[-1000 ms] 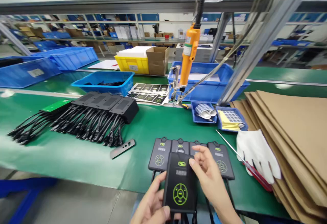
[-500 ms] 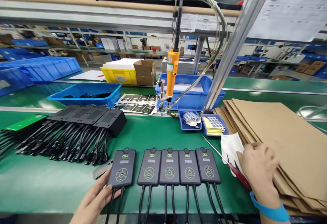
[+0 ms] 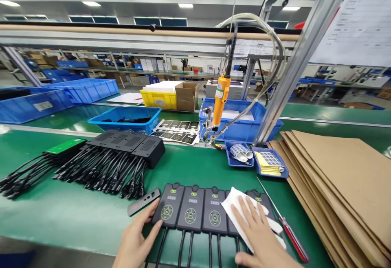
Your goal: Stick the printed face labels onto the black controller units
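We're likely wiping: left hand half-open against the leftmost controller, right hand spread flat on the glove, neither clamped; next stroke needs light pressure.

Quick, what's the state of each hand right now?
Left hand: open, touching the front row's leftmost controller.
Right hand: open, spread flat on the white glove.

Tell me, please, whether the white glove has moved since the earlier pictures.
Yes: judged against the cardboard stack, the white glove has moved left, away from it and onto the two rightmost controllers, under the right hand.
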`<state>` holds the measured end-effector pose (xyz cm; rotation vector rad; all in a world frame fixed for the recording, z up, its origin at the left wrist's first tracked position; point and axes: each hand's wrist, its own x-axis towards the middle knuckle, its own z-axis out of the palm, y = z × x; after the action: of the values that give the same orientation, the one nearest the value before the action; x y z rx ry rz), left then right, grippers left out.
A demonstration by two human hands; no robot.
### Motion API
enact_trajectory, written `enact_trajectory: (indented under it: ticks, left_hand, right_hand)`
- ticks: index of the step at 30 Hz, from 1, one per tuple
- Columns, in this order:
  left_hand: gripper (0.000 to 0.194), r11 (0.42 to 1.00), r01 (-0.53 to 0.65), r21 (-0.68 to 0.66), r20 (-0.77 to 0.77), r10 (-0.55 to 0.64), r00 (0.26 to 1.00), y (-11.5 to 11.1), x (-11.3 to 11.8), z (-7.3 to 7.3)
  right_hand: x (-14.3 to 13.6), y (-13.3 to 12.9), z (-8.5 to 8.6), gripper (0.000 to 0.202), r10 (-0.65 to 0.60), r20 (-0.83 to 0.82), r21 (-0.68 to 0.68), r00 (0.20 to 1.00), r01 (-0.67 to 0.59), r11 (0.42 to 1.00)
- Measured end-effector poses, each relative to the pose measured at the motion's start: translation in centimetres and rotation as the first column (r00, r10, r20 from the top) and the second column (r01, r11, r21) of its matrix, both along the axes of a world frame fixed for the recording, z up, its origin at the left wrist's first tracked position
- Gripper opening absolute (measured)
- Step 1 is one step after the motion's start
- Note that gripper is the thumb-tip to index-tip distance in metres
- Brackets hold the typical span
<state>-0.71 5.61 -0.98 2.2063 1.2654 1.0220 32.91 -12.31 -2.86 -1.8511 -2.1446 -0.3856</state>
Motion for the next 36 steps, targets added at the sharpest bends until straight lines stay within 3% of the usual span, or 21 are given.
enact_trajectory:
  ticks: [2,5,7,10,14,15,18,19,22,24,28,31,34,36]
  left_hand:
    - [0.052,1.0,0.017,-0.002,0.017,-0.017,1.0,-0.3,-0.1,-0.3]
    - [0.058,0.998,0.053,-0.032,0.015,-0.053,0.998,-0.8,-0.3,-0.8]
    - [0.063,0.995,0.078,-0.059,0.014,-0.077,0.997,-1.1,-0.4,-1.1]
    - [0.075,0.991,0.099,-0.087,0.04,-0.096,0.995,-1.2,-0.5,-1.6]
    - [0.085,0.992,0.117,-0.055,0.08,-0.113,0.99,-1.1,-0.5,-2.3]
    - [0.087,0.991,0.128,-0.046,0.072,-0.125,0.99,-1.1,-0.6,-2.5]
    - [0.093,0.988,0.155,-0.004,0.024,-0.154,0.988,-1.0,-0.8,-3.3]
    - [0.095,0.988,0.155,0.021,0.011,-0.156,0.988,-1.0,-0.8,-3.5]
    - [0.099,0.983,0.155,0.098,-0.018,-0.154,0.988,-0.9,-0.8,-3.9]
    - [0.1,0.982,0.159,0.106,-0.028,-0.157,0.987,-0.7,-0.8,-3.9]
    - [0.098,0.986,0.164,0.035,-0.04,-0.163,0.986,-0.3,-0.9,-3.3]
    - [0.092,0.986,0.159,0.047,-0.048,-0.157,0.986,0.0,-1.1,-3.0]
    - [0.086,0.987,0.154,0.047,-0.03,-0.153,0.988,0.2,-1.1,-3.0]
    - [0.082,0.991,0.125,0.041,-0.014,-0.125,0.992,0.2,-0.9,-3.0]
  right_hand:
    - [-1.3,1.3,-2.0,0.104,0.06,0.069,0.059,0.996,-0.064,0.996]
    - [-2.6,3.5,-3.1,0.093,0.233,0.118,0.07,0.965,-0.243,0.968]
    - [-3.5,5.0,-2.3,0.088,0.296,0.062,-0.002,0.953,-0.296,0.955]
    - [-5.4,7.3,0.1,0.093,0.264,-0.112,-0.116,0.958,-0.277,0.954]
    - [-9.0,11.0,2.6,0.087,0.455,-0.298,-0.251,0.839,-0.529,0.811]
    - [-10.0,11.9,3.0,0.083,0.438,-0.33,-0.271,0.836,-0.529,0.804]
    - [-12.2,14.0,3.9,0.088,0.285,-0.371,-0.3,0.884,-0.405,0.864]
    - [-12.7,14.3,4.1,0.086,0.296,-0.376,-0.3,0.878,-0.418,0.858]
    - [-13.2,14.1,4.6,0.066,0.476,-0.402,-0.305,0.782,-0.605,0.735]
    - [-13.1,13.2,4.7,0.056,0.507,-0.406,-0.304,0.761,-0.635,0.71]
    - [-12.7,10.8,4.2,0.052,0.417,-0.369,-0.227,0.83,-0.516,0.826]
    - [-11.5,8.6,3.4,0.057,0.34,-0.406,-0.273,0.849,-0.467,0.841]
    - [-8.1,5.9,1.7,0.071,0.183,-0.421,-0.35,0.889,-0.345,0.871]
    - [-4.6,3.5,-0.1,0.079,0.036,-0.37,-0.36,0.928,-0.18,0.915]
